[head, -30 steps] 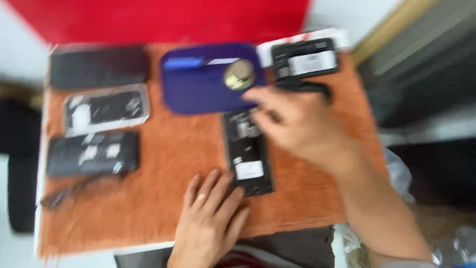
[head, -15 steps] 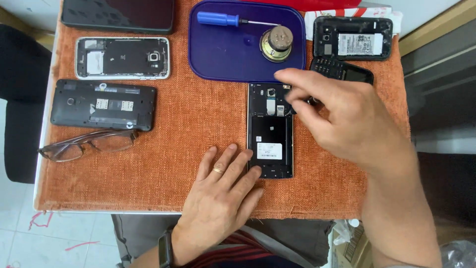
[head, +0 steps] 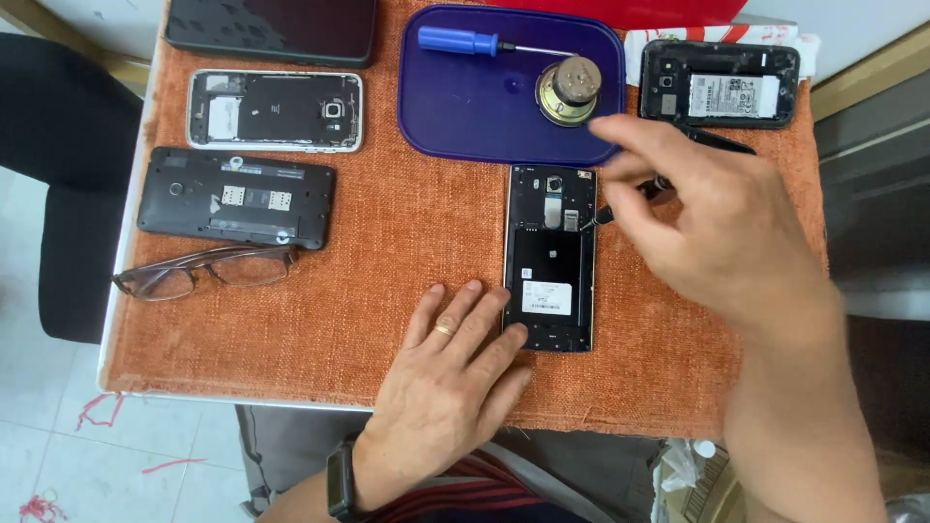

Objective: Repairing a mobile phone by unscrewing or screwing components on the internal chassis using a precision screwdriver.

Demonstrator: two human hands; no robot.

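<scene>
A black phone with its back cover off (head: 548,254) lies in the middle of the orange cloth (head: 407,242). My left hand (head: 448,383) rests flat on the cloth, its fingertips pressing the phone's lower left corner. It wears a ring, with a dark watch on the wrist. My right hand (head: 712,228) hovers just right of the phone's upper part and pinches a thin dark screwdriver (head: 620,203), whose tip meets the phone's right edge near the top.
A blue tray (head: 484,97) holds a blue-handled screwdriver (head: 460,41) and a round metal speaker (head: 570,89). Other opened phones lie at upper right (head: 719,83), upper left (head: 275,109) and left (head: 235,197). Glasses (head: 205,271) sit near the left edge. A dark tablet (head: 271,27) lies top left.
The view has steadied from a blur. My right hand has drawn slightly right, uncovering the phone's top, with the screwdriver tip now at its right edge. My left hand stays put.
</scene>
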